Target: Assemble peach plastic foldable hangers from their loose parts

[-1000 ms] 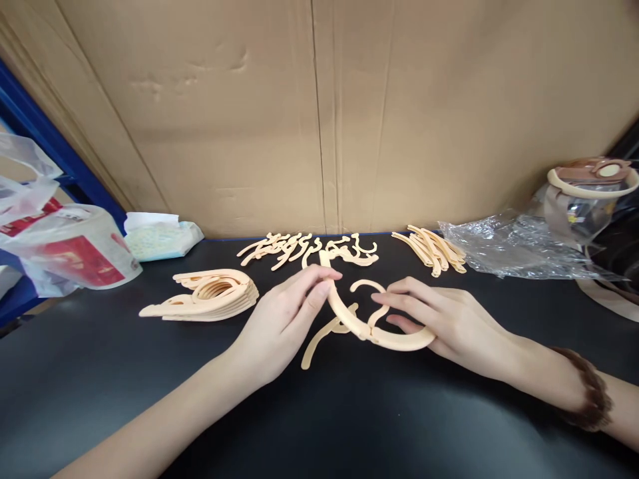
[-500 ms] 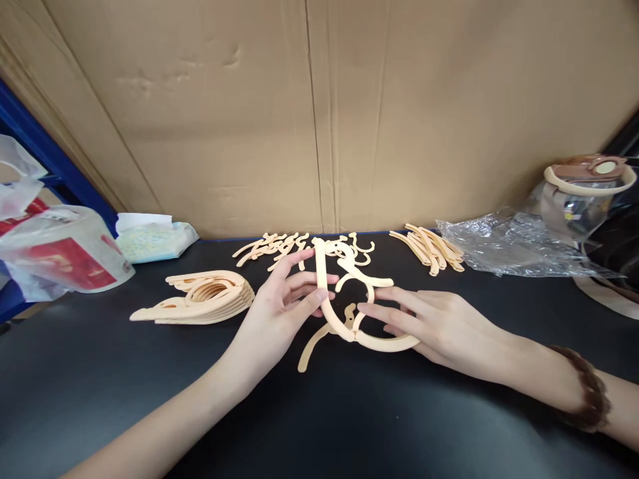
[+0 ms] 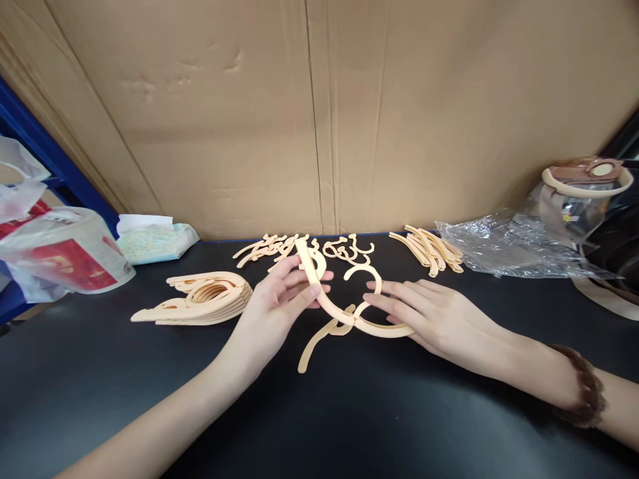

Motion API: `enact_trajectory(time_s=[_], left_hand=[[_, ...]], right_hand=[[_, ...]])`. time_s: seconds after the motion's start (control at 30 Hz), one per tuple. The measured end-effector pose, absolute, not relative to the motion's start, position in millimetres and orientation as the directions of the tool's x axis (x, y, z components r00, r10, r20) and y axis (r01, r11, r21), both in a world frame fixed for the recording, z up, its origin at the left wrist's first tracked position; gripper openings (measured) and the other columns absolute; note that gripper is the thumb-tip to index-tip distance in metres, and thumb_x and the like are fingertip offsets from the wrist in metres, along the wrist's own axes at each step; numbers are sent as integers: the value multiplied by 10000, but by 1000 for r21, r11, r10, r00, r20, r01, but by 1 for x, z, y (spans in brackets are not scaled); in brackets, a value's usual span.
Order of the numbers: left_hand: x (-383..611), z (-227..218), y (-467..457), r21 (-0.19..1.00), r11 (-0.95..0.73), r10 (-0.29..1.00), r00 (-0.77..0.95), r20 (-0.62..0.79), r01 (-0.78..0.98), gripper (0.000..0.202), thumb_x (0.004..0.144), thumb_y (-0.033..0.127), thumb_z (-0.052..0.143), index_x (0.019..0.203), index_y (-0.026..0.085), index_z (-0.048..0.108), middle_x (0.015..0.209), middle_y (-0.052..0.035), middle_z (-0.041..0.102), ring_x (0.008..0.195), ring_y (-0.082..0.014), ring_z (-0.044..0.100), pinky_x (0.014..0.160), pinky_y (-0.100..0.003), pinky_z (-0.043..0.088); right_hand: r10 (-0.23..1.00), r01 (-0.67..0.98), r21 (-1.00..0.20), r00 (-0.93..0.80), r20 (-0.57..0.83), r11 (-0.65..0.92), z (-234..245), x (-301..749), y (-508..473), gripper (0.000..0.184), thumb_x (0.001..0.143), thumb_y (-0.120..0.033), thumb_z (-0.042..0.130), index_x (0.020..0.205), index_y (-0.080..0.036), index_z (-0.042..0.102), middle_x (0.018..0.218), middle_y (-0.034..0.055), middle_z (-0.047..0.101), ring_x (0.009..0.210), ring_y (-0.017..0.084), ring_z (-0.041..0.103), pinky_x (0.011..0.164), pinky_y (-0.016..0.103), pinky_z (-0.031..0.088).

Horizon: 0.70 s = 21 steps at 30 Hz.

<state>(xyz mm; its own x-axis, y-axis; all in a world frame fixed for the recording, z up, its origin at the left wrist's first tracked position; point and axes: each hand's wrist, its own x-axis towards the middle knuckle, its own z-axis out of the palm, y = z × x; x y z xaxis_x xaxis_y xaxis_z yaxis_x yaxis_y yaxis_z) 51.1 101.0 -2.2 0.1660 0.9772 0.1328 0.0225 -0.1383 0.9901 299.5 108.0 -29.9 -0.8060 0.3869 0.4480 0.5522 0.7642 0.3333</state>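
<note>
A curved piece [image 3: 310, 350] lies on the black table [image 3: 389, 426], nearest the viewer, as a person's left hand [image 3: 272, 306] pinches one arm of a cream hanger [image 3: 344, 316] at center and the right hand [image 3: 442, 316] grips the other arm, fingers beside the hook. A stack [image 3: 200, 307] rests at left; far back lie small parts [image 3: 259, 253], strips [image 3: 433, 249] at right and crumpled plastic [image 3: 499, 246] before cardboard [image 3: 224, 133].

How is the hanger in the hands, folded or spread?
Spread: the hanger has its two curved arms angled apart from the central joint, one held by the left hand, the other by the right hand.
</note>
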Motion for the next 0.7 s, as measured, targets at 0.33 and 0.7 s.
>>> enact_trajectory(time_s=[0.33,0.7], left_hand=[[50,-5,99,960,-228,940,294,173,164,205,843,297,645,1038,239,629,961,10,647,857,-133,602,741,-213,519],[49,5,102,988,-117,982,163,100,100,162,807,304,692,907,181,656,880,0,638,812,-114,576,710,-177,492]], right_hand=[[297,442,426,-882,365,789,-26,294,103,491,911,-7,349,1394,-86,393,1369,106,513,1126,213,540,866,362,503],[445,600,218,-749,490,770,-34,299,108,642,879,-61,427,1477,-121,200,1294,129,567,999,233,615,839,396,520]])
